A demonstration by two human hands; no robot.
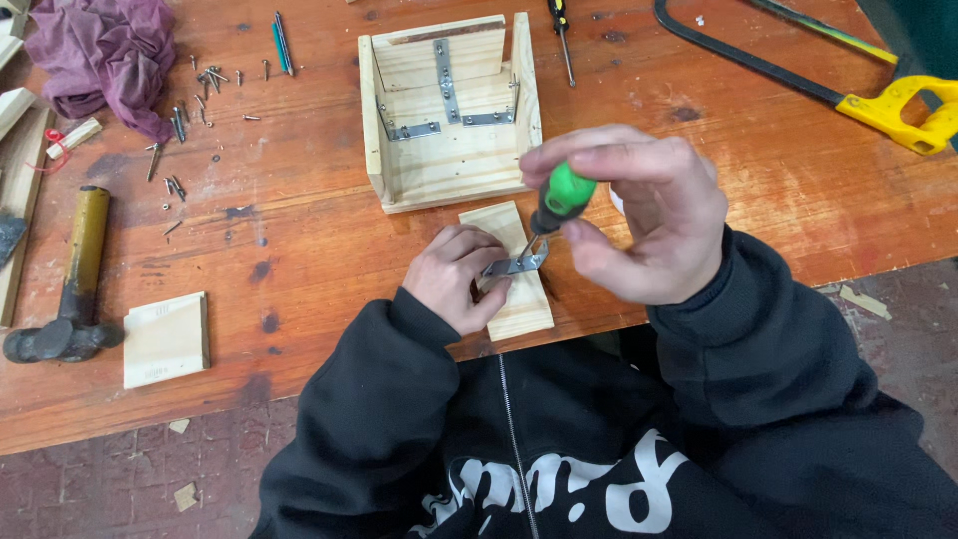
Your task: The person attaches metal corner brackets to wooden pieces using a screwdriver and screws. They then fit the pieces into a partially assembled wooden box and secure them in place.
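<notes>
My right hand (639,210) grips a screwdriver with a green and black handle (561,196), its tip pointing down at a small metal bracket (515,266). The bracket lies on a small pale wooden board (519,299) at the table's near edge. My left hand (457,277) presses on the board and pinches the bracket's left end. Just beyond stands an open wooden box frame (449,110) with metal brackets screwed inside.
Loose screws (195,95) are scattered at the back left beside a purple cloth (100,50). A hammer (70,289) and a square wood piece (167,339) lie at left. A yellow-handled hacksaw (888,105) lies at right, another screwdriver (562,35) behind the box.
</notes>
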